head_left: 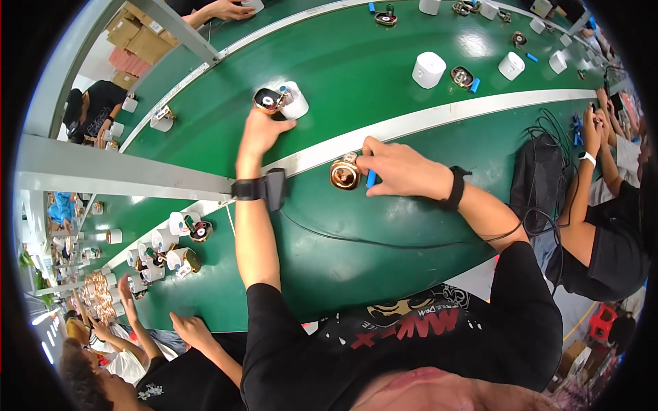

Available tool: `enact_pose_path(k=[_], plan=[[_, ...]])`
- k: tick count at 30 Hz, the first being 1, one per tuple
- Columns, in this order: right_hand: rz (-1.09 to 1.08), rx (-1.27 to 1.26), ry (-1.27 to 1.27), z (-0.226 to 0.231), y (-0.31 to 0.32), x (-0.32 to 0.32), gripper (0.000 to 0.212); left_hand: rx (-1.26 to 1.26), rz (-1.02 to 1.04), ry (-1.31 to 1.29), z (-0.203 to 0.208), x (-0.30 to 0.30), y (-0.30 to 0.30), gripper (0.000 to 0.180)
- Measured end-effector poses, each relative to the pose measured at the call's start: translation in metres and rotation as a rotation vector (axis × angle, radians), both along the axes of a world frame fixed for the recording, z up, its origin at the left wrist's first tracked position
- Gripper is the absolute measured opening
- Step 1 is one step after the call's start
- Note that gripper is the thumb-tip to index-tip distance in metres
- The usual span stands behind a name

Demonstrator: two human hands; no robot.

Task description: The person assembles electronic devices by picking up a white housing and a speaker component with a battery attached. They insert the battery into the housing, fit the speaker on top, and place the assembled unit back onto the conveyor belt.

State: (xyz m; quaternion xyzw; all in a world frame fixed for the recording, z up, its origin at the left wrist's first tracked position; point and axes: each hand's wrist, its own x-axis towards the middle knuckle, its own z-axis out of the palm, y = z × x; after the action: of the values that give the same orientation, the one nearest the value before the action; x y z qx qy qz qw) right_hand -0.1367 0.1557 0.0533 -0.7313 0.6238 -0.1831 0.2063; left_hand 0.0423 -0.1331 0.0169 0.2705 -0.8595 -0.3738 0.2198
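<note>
My left hand (262, 130) reaches over the far green belt, closed at the near edge of a black-faced round part (266, 99) with a copper rim. Its thumb points toward the white cup-shaped housing (295, 101) beside that part, and the other fingers are mostly hidden. On the near worktop, my right hand (406, 168) has its fingers curled at the side of a shiny gold round part (345, 175), gripping its edge. A blue cylinder (371, 179), like a battery cell, shows just under the right fingers. Both wrists wear black bands; a thin cable crosses the worktop.
A pale metal rail (439, 124) divides belt and worktop. White housings (429, 70) and opened round parts (462, 77) sit along the belt. A grey metal beam (123, 168) stands left. A black bag (538, 175) with cables lies right. Co-workers sit on both sides.
</note>
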Motion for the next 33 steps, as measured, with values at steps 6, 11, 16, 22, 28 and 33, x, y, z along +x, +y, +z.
enact_pose_path(k=[6,11,16,22,28,33], plan=[[-0.142,0.078,-0.082,-0.004,0.008,-0.085,0.028,-0.123,0.206,-0.283,0.098,0.006,0.051,0.061],[-0.192,0.46,-0.763,0.004,0.005,-0.103,0.02,0.015,-0.215,-0.012,0.103,-0.084,0.098,0.062],[-0.123,0.459,-1.461,-0.028,-0.01,-0.101,0.016,-0.062,-0.412,0.005,0.062,-0.217,0.111,0.078],[-0.544,0.196,-2.087,-0.03,-0.013,-0.037,0.017,-0.163,-0.417,-0.399,0.064,-0.285,0.121,0.075],[-0.51,0.355,-2.22,-0.02,-0.008,-0.02,0.018,0.073,-0.361,-0.057,0.078,-0.229,0.093,0.061],[-0.175,0.104,-2.245,-0.012,-0.006,-0.054,0.023,0.632,-0.217,0.581,0.082,-0.105,0.113,0.062]])
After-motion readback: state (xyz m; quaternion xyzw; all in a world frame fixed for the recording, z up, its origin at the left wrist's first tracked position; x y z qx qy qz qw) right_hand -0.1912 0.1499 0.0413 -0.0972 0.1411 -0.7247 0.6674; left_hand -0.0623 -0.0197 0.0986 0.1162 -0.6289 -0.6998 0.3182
